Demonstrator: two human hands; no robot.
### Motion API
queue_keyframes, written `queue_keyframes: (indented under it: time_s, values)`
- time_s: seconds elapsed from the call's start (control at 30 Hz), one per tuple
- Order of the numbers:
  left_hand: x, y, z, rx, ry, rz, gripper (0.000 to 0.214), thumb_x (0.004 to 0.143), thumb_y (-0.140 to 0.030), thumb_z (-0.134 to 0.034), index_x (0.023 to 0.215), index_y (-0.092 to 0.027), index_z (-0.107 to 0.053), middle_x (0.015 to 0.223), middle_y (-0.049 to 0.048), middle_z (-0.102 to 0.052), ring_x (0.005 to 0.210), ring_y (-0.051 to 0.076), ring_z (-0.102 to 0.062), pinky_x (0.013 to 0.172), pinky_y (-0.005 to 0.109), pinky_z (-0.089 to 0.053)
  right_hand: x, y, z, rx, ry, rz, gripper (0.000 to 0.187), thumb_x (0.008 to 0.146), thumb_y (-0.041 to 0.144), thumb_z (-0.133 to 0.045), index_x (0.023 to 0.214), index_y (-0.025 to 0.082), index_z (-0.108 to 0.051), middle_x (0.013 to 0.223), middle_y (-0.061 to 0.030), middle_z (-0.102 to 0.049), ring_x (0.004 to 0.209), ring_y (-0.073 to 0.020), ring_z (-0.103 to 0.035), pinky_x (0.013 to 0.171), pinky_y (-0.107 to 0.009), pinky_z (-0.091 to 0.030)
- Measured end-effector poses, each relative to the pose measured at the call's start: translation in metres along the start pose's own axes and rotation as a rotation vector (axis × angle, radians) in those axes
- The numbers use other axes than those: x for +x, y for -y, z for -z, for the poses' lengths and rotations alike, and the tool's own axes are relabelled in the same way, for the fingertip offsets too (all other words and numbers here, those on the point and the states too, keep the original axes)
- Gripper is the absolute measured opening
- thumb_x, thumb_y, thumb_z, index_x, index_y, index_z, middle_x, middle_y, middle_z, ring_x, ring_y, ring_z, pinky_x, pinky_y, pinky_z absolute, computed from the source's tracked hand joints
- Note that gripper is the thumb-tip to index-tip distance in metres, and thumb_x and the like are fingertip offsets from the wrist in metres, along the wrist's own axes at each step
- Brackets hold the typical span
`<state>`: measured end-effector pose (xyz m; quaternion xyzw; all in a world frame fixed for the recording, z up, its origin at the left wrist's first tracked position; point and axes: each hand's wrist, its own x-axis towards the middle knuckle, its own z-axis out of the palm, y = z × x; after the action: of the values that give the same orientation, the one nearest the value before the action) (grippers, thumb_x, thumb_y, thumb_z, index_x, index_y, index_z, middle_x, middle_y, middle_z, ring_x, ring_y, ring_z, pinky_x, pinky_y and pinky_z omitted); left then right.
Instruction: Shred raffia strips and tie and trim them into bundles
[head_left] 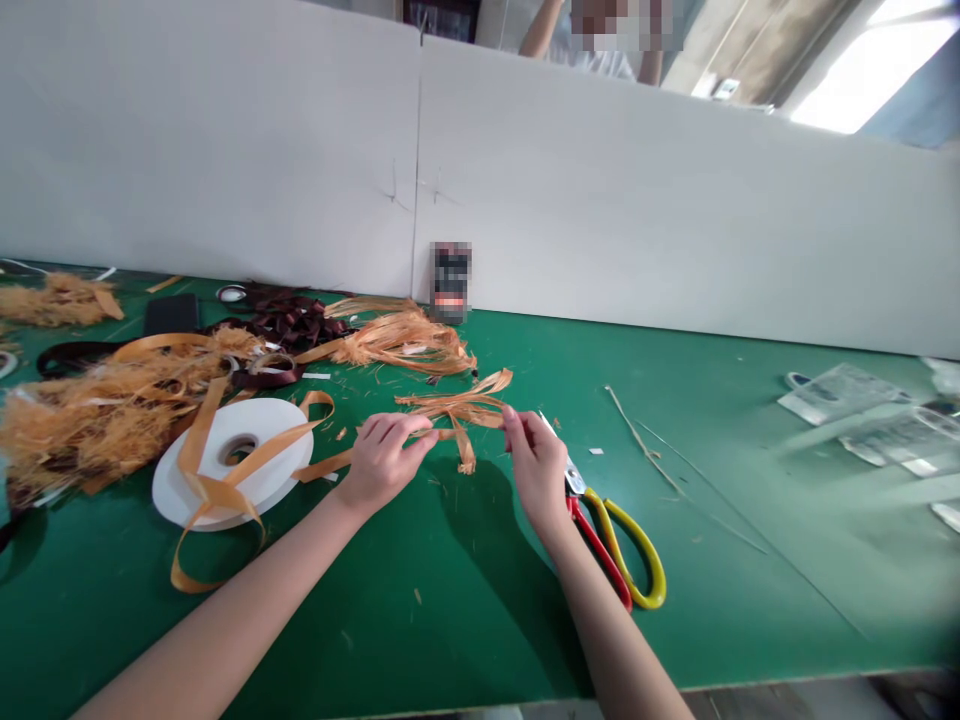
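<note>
My left hand is closed in a pinch on a length of orange ribbon, which runs back toward a white spool at the left. Opposite it, my right hand pinches the right end of a small bundle of orange raffia strands. A short ribbon end hangs from the bundle's middle, between both hands; whether it is knotted there I cannot tell. Just beside my right wrist lie scissors with one red and one yellow handle, their blades partly hidden behind the hand.
Frayed raffia is heaped at the left, with more raffia behind the hands. Dark brown ribbon is tangled near a black flat object. Clear plastic pieces lie right on the green table. A white partition stands behind.
</note>
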<state>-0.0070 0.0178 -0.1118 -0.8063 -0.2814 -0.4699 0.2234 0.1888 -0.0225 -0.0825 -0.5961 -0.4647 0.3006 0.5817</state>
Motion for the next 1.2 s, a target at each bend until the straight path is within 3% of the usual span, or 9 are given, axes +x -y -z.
queue_keyframes:
  time_s: [0.17, 0.3, 0.37, 0.43, 0.53, 0.73, 0.97, 1.13, 1.2]
  values:
    - [0.001, 0.001, -0.001, 0.008, 0.007, 0.000, 0.008, 0.081, -0.012, -0.069, 0.082, -0.019, -0.065, 0.083, 0.0026, -0.070, 0.076, 0.017, -0.062, 0.073, 0.030, -0.044, 0.006, 0.003, -0.002, 0.335, 0.129, -0.115, 0.049, 0.087, 0.060, -0.048, 0.056, 0.023, -0.040, 0.087, -0.0063, -0.069, 0.079, -0.0175, -0.062, 0.078, -0.033, -0.048]
    - [0.001, 0.000, -0.001, 0.013, 0.013, -0.001, 0.008, 0.081, -0.012, -0.069, 0.081, -0.019, -0.065, 0.083, 0.0023, -0.070, 0.076, 0.017, -0.061, 0.073, 0.030, -0.044, 0.014, 0.006, 0.003, 0.546, 0.259, -0.239, 0.055, 0.083, 0.068, -0.047, 0.054, 0.024, -0.034, 0.103, -0.0086, -0.072, 0.091, -0.0196, -0.065, 0.081, -0.034, -0.051]
    - [0.001, 0.000, -0.002, 0.021, 0.012, 0.002, 0.008, 0.081, -0.012, -0.068, 0.081, -0.020, -0.065, 0.083, 0.0026, -0.070, 0.075, 0.017, -0.061, 0.073, 0.031, -0.044, 0.014, 0.008, 0.006, 0.611, 0.289, -0.291, 0.053, 0.082, 0.068, -0.050, 0.055, 0.023, -0.036, 0.100, -0.0081, -0.073, 0.067, -0.0143, -0.062, 0.065, -0.030, -0.050]
    - [0.001, 0.001, -0.002, 0.032, 0.013, 0.005, 0.008, 0.082, -0.012, -0.067, 0.081, -0.020, -0.065, 0.083, 0.0027, -0.070, 0.076, 0.017, -0.062, 0.072, 0.031, -0.044, 0.013, 0.009, 0.007, 0.637, 0.328, -0.337, 0.050, 0.082, 0.069, -0.048, 0.063, 0.023, -0.044, 0.095, -0.0079, -0.074, 0.042, -0.0073, -0.041, 0.046, -0.027, -0.038]
    - [0.001, 0.001, -0.002, 0.053, 0.009, 0.021, 0.009, 0.083, -0.013, -0.065, 0.080, -0.021, -0.066, 0.083, 0.0021, -0.070, 0.076, 0.016, -0.062, 0.072, 0.031, -0.043, 0.008, 0.010, 0.002, 0.533, 0.380, -0.380, 0.050, 0.083, 0.071, -0.044, 0.078, 0.022, -0.050, 0.090, -0.0071, -0.074, 0.036, -0.0045, -0.017, 0.040, -0.026, -0.016]
    - [0.002, 0.002, -0.004, 0.115, -0.038, 0.110, 0.011, 0.082, -0.013, -0.067, 0.075, -0.021, -0.064, 0.083, 0.0032, -0.070, 0.077, 0.018, -0.062, 0.071, 0.032, -0.043, 0.003, 0.002, -0.005, 0.249, 0.468, -0.447, 0.058, 0.082, 0.073, -0.039, 0.076, 0.018, -0.057, 0.046, -0.0004, -0.060, 0.033, -0.0055, -0.020, 0.042, -0.026, -0.007]
    - [0.000, 0.005, -0.008, 0.150, 0.003, 0.157, 0.014, 0.084, -0.015, -0.064, 0.072, -0.021, -0.064, 0.085, 0.0042, -0.070, 0.077, 0.018, -0.060, 0.071, 0.034, -0.041, 0.000, 0.010, 0.003, 0.321, 0.860, -0.531, 0.061, 0.088, 0.054, -0.036, 0.071, 0.010, -0.073, 0.032, 0.0059, -0.031, 0.032, -0.0062, -0.018, 0.042, -0.026, -0.017]
    - [0.000, 0.004, -0.009, 0.122, 0.021, 0.104, 0.014, 0.083, -0.014, -0.065, 0.071, -0.022, -0.065, 0.087, 0.0030, -0.071, 0.080, 0.019, -0.060, 0.073, 0.034, -0.041, -0.003, 0.016, 0.002, 0.627, 0.677, -0.358, 0.055, 0.080, 0.025, -0.042, 0.134, 0.024, -0.053, 0.084, -0.0035, -0.071, 0.049, -0.0094, -0.047, 0.055, -0.025, -0.040]
    - [0.000, 0.003, -0.008, 0.102, 0.026, 0.081, 0.014, 0.082, -0.013, -0.065, 0.071, -0.021, -0.065, 0.086, 0.0025, -0.071, 0.080, 0.019, -0.060, 0.073, 0.033, -0.041, -0.003, 0.011, 0.001, 0.547, 0.534, -0.192, 0.071, 0.076, 0.018, -0.046, 0.145, 0.032, -0.036, 0.127, -0.0060, -0.063, 0.073, -0.0123, -0.063, 0.074, -0.030, -0.049]
